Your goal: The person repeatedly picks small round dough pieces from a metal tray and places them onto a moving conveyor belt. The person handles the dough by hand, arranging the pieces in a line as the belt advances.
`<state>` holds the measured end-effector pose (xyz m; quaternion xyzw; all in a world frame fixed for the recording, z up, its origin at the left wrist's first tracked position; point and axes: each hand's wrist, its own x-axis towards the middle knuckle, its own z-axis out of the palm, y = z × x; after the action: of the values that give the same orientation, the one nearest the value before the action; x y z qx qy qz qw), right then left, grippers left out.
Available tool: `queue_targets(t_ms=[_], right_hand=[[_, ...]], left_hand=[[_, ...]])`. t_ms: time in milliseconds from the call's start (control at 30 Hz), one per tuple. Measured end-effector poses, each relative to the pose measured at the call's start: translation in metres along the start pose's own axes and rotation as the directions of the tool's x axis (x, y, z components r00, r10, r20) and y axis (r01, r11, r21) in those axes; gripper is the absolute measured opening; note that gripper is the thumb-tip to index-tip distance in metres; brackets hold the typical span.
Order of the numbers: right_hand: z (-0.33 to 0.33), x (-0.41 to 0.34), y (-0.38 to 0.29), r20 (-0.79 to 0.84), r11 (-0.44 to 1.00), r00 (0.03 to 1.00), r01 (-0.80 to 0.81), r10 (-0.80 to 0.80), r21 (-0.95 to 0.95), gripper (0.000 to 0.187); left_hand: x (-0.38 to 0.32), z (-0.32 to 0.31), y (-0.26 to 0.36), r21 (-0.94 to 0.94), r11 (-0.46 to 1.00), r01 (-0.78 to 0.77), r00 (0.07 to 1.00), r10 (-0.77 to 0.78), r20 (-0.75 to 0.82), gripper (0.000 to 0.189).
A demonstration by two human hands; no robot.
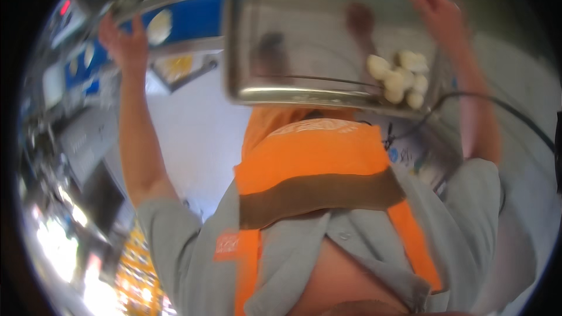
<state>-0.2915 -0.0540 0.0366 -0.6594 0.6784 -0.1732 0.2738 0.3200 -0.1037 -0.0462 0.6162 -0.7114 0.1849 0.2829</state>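
Observation:
A shallow stainless steel tray (307, 59) lies before me, with several pale, rounded dough-like pieces (395, 80) clustered in its near right corner. My right hand (439, 15) is at the tray's far right rim, fingers curled; blur hides whether they grip the rim. Off to the left, my left hand (126, 41) reaches over the edge of a blue conveyor belt (193, 15) with thumb and fingers apart. Just right of that hand, a flat, pale round piece (160, 27) rests on the belt. Blurred metal parts lie beyond the left fingertips.
Smaller pale pieces (88, 55) lie farther left on the belt. A machine box (68, 17) with a red light stands at far left. Below the belt is a metal holder with yellow material (178, 66). A dark cable (505, 101) crosses by my right forearm.

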Motion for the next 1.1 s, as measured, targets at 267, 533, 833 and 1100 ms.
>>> queue_targets(t_ms=[267,533,833,1100], right_hand=[[0.001,-0.151,0.076,0.121,0.990,0.989,-0.094,0.081,0.102,0.054],[0.029,-0.120,0.090,0.257,0.970,0.958,0.175,-0.128,-0.168,0.049],[0.025,-0.103,0.172,0.053,0.231,0.871,-0.187,0.488,0.955,0.030],[0.018,-0.080,0.108,0.063,0.389,0.891,-0.260,0.451,0.884,0.036]], left_hand=[[-0.044,-0.043,0.357,-0.813,0.580,-0.051,0.593,0.673,0.443,0.075],[-0.079,-0.037,0.447,-0.699,0.712,-0.059,0.291,0.682,0.671,0.070],[-0.045,-0.056,0.296,-0.154,-0.005,0.988,0.154,0.026,0.988,0.016],[-0.064,0.020,0.325,-0.316,0.917,-0.242,0.841,0.361,0.404,0.053]])
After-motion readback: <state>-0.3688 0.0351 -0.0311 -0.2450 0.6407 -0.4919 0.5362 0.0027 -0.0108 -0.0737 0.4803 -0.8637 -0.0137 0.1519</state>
